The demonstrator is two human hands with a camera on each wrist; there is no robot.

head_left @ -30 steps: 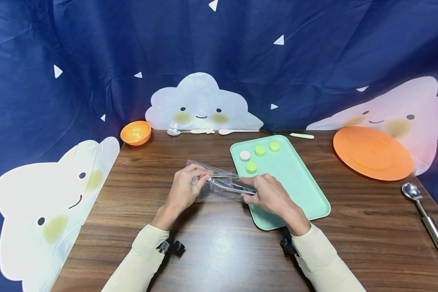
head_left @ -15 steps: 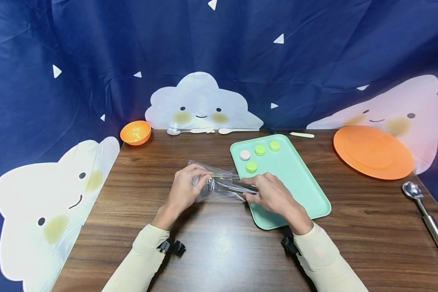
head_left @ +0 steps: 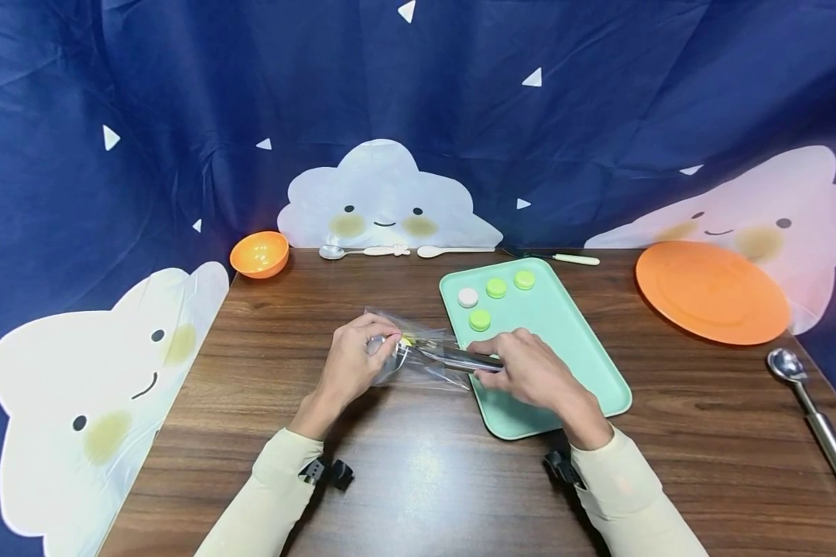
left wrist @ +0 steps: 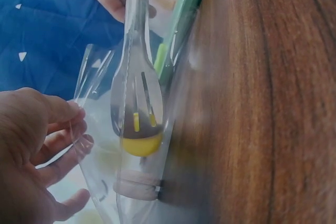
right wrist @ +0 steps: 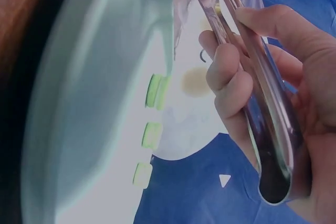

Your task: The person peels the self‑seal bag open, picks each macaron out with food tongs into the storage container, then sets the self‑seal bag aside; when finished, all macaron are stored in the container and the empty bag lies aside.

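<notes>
A clear plastic bag lies on the wooden table, and my left hand pinches its open mouth. My right hand grips metal tongs that reach into the bag. In the left wrist view the tongs clasp a yellow round piece inside the bag, with a pale round piece below it. The right wrist view shows my fingers curled round the tongs' handle. Beside my right hand sits a mint tray carrying three green pieces and one white piece.
An orange bowl stands at the back left, an orange plate at the back right. Spoons and a white-handled utensil lie along the back edge. A metal scoop rests near the right edge. Cloud-print cloth hangs on the left.
My right hand has drawn back to the right, sliding the tongs partly outward with the yellow piece now showing at the bag's mouth. The left hand stays put.
</notes>
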